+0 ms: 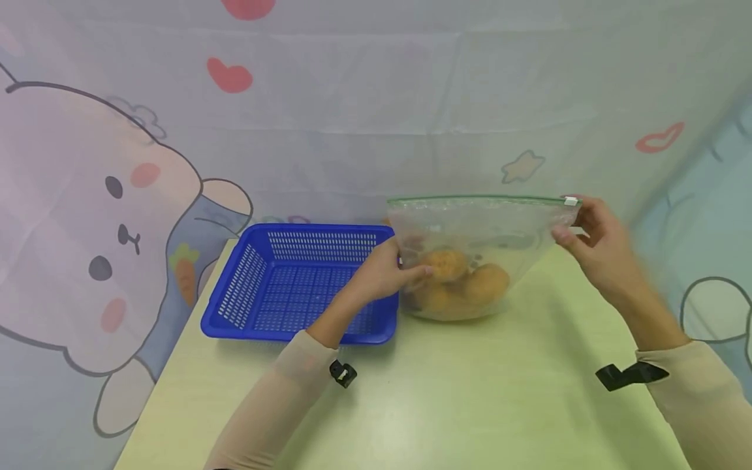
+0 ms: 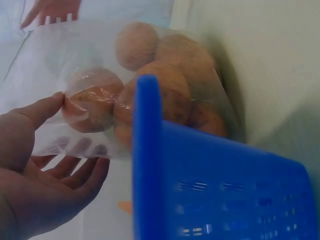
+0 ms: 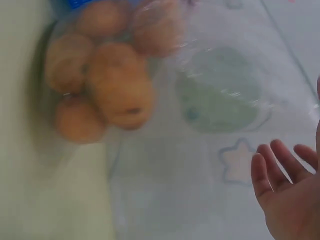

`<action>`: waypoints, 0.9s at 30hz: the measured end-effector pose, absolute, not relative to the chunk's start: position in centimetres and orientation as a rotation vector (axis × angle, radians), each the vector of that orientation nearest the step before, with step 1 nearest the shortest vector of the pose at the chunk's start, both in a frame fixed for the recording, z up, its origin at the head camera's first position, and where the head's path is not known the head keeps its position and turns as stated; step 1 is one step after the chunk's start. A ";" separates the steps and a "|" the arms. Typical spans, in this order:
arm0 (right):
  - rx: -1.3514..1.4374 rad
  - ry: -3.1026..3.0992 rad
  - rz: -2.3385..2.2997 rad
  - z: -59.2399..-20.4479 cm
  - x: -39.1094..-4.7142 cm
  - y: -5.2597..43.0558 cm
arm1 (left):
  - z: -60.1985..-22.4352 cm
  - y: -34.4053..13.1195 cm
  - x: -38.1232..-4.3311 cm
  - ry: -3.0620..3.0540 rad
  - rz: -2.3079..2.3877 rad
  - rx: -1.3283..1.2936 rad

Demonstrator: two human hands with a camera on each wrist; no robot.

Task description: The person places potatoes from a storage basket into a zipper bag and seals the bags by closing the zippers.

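A clear zip bag (image 1: 470, 225) with a green seal stands on the table, several potatoes (image 1: 486, 284) lying in its bottom. My left hand (image 1: 382, 269) grips the bag's left side. In the left wrist view, the left thumb lies on the near face of the bag and the other fingers are behind it. At the top right corner, beside the white slider (image 1: 570, 201), my right hand (image 1: 608, 251) pinches the bag's edge between thumb and fingers. The right wrist view shows part of the right hand (image 3: 295, 200); its thumb is mostly cut off by the frame.
A blue plastic basket (image 1: 299, 335) with slotted walls stands left of the bag, close against it, under my left forearm. The pale table (image 1: 446, 398) ends at a printed cloth (image 1: 364, 98) hanging behind it and at the sides.
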State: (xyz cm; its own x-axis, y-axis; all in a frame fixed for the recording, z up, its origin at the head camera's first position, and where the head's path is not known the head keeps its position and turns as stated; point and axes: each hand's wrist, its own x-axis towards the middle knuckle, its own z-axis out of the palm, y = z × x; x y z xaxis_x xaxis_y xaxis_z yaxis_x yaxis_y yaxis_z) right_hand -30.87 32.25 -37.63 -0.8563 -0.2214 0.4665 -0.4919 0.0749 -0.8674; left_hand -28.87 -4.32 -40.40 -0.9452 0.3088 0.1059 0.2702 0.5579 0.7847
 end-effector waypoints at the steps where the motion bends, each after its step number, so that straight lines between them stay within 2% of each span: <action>1: 0.744 -2.207 1.846 -38.5 -30.8 32.3 | -40.5 -4.3 -28.9 2.731 1.370 0.500; 6: 0.761 -2.586 1.651 -42.6 -31.1 31.8 | -40.8 -4.6 -28.8 2.702 1.447 0.480; 11: 0.708 -2.675 1.631 -44.6 -31.2 31.2 | -41.4 -5.2 -28.7 2.641 1.445 0.508; 20: 0.729 -2.623 1.472 -45.0 -30.8 30.9 | -42.1 -5.4 -29.4 2.659 1.396 0.714; 27: 0.743 -2.552 1.483 -44.3 -30.4 30.8 | -42.1 -4.2 -29.8 2.687 1.454 0.696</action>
State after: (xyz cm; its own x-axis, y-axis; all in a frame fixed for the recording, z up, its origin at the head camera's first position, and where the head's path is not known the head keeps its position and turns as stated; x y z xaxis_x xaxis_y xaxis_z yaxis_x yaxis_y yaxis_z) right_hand -30.43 30.82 -44.32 -0.8763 -0.3608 0.3192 -0.4560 0.4075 -0.7912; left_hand -29.82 -4.24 -42.09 -0.9013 0.3846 0.1992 0.3772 0.4711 0.7974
